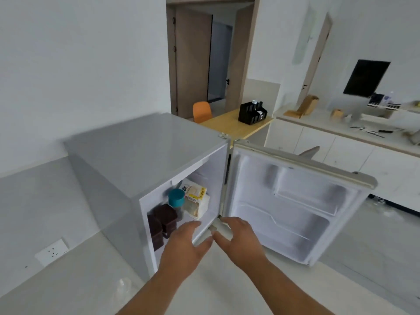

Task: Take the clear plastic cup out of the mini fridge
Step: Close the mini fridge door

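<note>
progress check: fridge open, cup not yet in hand

door (293, 201) of the mini fridge (136, 151) stands swung wide to the right, its inner shelves bare as far as i can see. i judge the opening step complete.

inside the cabinet i see two dark brown containers (162, 221) at the left front, a bagged loaf of bread (197, 201) with a yellow label toward the right, and between them a container with a teal lid (176, 197). below that lid the body looks see-through, so i take this to be the clear plastic cup, though motion blur prevents certainty. it stands upright, behind the brown containers and just beside the bread.

left hand (185, 242) is extended toward the opening, fingers spread and slack, holding nothing; its fingertips are at the front edge of the cabinet, short of the cup. right hand (238, 235) is also spread and empty, near the bottom hinge corner where door meets cabinet. i cannot tell whether it touches the door edge.

a faint transparent object (123, 286) lies on the pale floor at lower left; too blurred to identify.

remaining, in my judgement: reach past the brown containers, close a hand around the cup, lift it clear of the bread, and withdraw it. roughly one part done, the main part outstanding.
</note>
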A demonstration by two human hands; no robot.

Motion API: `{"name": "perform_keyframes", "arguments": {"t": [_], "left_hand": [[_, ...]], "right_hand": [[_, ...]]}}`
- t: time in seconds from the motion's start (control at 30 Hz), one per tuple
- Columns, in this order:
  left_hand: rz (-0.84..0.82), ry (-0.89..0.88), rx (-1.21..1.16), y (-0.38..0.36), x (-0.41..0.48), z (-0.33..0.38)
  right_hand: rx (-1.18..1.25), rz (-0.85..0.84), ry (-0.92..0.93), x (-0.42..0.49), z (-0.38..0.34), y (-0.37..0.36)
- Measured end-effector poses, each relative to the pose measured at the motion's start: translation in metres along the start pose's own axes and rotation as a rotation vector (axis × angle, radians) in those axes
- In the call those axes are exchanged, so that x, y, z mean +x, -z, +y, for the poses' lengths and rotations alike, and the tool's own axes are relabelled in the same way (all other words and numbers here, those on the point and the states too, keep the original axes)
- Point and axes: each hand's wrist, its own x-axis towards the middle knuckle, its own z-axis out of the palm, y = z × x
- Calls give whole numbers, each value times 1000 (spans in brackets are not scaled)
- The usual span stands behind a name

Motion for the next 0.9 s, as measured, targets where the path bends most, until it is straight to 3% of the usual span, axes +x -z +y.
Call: {"name": "perform_keyframes", "arguments": {"t": [0.2,0.33,0.63,0.9], "left_hand": [[129,-329,189,48,50,83],[144,-423,389,80,76,112],[209,-385,576,134,112,106],[125,-365,627,144,135,67]], "right_hand": [[-127,202,121,29,-15,111],[-228,282,147,43,-22,166],[-404,279,91,65,-9,227],[-571,181,-20,83,43,240]]}}
